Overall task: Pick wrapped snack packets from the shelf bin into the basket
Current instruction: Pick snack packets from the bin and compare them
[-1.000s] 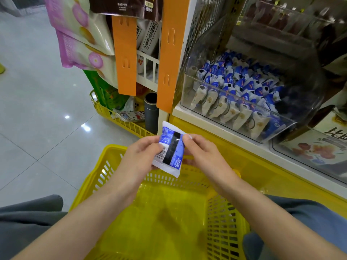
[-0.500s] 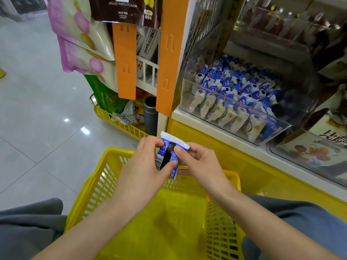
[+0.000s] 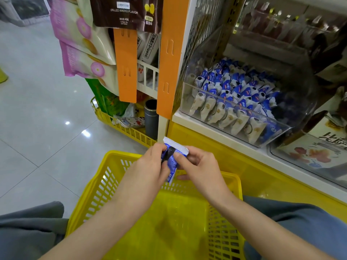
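One blue-and-white packet (image 3: pixel 171 159) is pinched between both hands, above the far rim of the yellow basket (image 3: pixel 112 156) and not yet inside it. The left hand (image 3: pixel 150 166) curls its fingers round the packet's left side, while the right hand (image 3: pixel 200 166) grips the right side with thumb and forefinger, its other fingers folded. The wrapper looks crumpled between them, its white sealed end sticking up. The clear shelf bin (image 3: pixel 308 98) stands at the left end of the shelf's front edge, well apart from the hands, with many more packets (image 3: pixel 234 94) packed in rows. No packet shows on the basket's floor, so the task seems to be at its first drop. The step in hand is the placing: the next move likely calls for lowering the packet past the rim and loosening both grips, then a reach up to the bin
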The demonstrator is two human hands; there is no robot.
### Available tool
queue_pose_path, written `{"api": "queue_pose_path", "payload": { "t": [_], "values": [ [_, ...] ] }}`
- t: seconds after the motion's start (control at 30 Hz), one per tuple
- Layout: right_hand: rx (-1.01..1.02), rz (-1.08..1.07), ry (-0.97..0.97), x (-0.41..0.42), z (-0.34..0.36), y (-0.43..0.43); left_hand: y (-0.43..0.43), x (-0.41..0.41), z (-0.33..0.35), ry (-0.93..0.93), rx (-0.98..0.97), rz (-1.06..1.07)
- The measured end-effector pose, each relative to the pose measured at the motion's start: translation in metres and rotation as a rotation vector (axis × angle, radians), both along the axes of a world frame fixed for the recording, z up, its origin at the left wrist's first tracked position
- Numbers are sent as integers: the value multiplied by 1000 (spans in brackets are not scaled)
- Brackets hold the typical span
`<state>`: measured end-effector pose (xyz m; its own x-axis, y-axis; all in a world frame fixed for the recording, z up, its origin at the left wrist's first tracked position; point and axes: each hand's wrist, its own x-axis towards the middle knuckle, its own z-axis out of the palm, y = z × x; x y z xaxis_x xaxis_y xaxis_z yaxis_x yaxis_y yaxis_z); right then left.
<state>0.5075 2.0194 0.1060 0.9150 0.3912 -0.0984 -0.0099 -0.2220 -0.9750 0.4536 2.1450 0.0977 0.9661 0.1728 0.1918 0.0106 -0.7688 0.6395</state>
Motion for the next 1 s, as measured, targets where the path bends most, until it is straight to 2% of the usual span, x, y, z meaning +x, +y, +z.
{"api": "queue_pose_path", "payload": {
  "t": [0.13, 0.3, 0.37, 0.5, 0.67, 0.8, 1.0],
  "values": [
    [-108, 53, -86, -4, -5, 3, 4, 4, 2, 97, 115, 41],
    [-133, 81, -39, -3, -9, 6, 6, 7, 2, 139, 216, 12],
    [-157, 76, -76, -3, -9, 6, 7, 7, 2, 98, 165, 9],
    [-237, 61, -187, -2, -9, 7, 8, 9, 1, -26, -72, 76],
    [-262, 67, -254, -3, -6, 8, 9, 12, -5, 5, -305, 151],
    [-261, 20, -253, -1, -7, 6, 4, 13, -11, -50, -276, 87],
    [-256, 15, -219, -2, -12, 2, 3, 14, -19, 7, -215, 43]
  ]
}}
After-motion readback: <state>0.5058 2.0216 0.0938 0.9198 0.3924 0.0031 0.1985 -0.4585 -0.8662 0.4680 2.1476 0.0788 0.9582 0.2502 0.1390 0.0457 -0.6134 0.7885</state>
